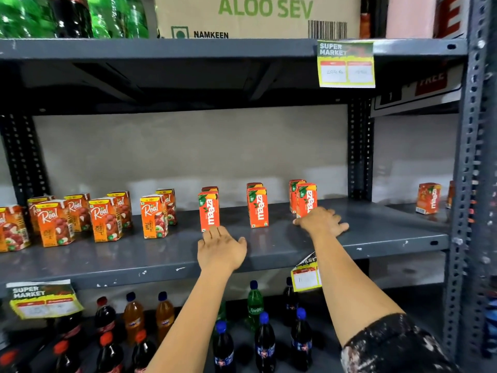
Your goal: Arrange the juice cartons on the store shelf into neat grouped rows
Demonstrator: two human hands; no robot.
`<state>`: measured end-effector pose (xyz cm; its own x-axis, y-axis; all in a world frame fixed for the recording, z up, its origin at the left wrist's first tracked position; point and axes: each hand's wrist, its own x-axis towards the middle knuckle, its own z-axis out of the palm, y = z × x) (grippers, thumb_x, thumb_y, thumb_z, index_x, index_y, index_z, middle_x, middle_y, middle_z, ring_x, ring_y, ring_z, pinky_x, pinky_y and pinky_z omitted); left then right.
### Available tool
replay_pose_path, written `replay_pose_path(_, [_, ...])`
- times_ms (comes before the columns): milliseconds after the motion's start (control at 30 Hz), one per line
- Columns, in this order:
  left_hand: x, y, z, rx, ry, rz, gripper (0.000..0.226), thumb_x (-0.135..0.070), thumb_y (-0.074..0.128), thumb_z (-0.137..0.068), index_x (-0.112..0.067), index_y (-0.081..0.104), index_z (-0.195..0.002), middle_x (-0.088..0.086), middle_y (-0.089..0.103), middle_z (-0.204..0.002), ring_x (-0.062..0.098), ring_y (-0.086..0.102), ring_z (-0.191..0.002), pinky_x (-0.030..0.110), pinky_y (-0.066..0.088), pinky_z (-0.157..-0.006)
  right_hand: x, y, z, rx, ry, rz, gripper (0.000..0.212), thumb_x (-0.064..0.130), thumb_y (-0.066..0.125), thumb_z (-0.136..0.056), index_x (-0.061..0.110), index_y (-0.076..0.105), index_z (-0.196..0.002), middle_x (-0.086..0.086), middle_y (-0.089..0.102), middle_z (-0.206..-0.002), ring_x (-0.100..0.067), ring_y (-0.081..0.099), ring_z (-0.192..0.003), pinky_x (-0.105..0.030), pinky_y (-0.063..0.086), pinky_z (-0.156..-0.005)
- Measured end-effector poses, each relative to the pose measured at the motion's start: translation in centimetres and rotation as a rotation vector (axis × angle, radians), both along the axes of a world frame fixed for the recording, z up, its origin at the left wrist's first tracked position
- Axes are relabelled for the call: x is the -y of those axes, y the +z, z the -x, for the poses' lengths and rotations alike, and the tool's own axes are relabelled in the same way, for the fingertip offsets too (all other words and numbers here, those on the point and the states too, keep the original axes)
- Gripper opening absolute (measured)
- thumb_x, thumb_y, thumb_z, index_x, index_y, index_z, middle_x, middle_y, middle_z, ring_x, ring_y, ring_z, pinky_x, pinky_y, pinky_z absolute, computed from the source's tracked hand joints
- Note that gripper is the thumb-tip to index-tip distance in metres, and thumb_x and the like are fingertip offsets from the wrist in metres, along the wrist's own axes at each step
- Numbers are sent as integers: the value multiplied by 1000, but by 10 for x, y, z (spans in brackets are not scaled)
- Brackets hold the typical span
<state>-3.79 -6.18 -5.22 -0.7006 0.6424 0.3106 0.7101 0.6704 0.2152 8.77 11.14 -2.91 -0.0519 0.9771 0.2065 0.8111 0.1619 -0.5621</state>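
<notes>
On the grey middle shelf [161, 254], several orange Real cartons [103, 219] stand grouped at the left. Three pairs of red-orange Maaza cartons stand spaced along the middle: left pair [209, 211], middle pair [257, 207], right pair [305, 199]. My left hand [222, 249] lies flat on the shelf just in front of the left Maaza pair, fingers apart, holding nothing. My right hand [321, 220] rests palm down in front of the right pair, touching its base, fingers spread.
Another Maaza carton [428, 197] stands on the neighbouring shelf at the right, past the upright post [359, 149]. Soda bottles [265, 343] fill the shelf below. Price tags [345, 64] hang from shelf edges. A cardboard box [258, 16] and green bottles sit above.
</notes>
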Motion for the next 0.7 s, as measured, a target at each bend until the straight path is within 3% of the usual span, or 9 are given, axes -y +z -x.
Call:
replay_pose_path(100, [0, 1, -2, 10, 5, 3, 68, -50, 29, -98, -3, 26, -147, 16, 33, -149, 32, 28, -139, 41, 27, -110, -2, 0, 4, 29, 6, -6, 68, 45, 62, -82, 8, 45, -136, -14, 45, -138, -31, 40, -129, -45, 27, -105])
replay_pose_path(333, [0, 1, -4, 19, 8, 3, 69, -50, 29, -97, -3, 25, -148, 16, 31, -151, 32, 26, -141, 41, 26, -111, 2, 0, 1, 40, -12, 4, 72, 46, 59, -85, 4, 39, -140, -15, 43, -140, -31, 39, -131, -44, 27, -106])
replay_pose_path(533, [7, 3, 0, 26, -83, 15, 72, -54, 34, -96, -3, 25, -147, 16, 29, -152, 33, 24, -141, 44, 27, -110, 11, 2, -3, -52, -17, 11, 80, 45, 67, -79, 3, 38, -140, -16, 42, -143, -32, 38, -133, -41, 29, -107])
replay_pose_path(633, [24, 5, 11, 41, -179, -86, 80, -56, 36, -96, -7, 10, -154, 13, 8, -162, 29, 8, -149, 46, 17, -117, 41, 10, 4, -89, 50, -59, 88, 52, 65, -79, 0, 33, -143, -18, 40, -146, -34, 38, -135, -41, 31, -108])
replay_pose_path(700, [35, 8, 18, -70, -164, -189, 81, -55, 29, -98, -11, -7, -156, 6, -13, -163, 23, -10, -151, 44, 3, -121, 70, 16, 21, -84, 154, -238, 91, 59, 51, -87, 0, 22, -149, -19, 27, -155, -33, 25, -144, -43, 24, -115])
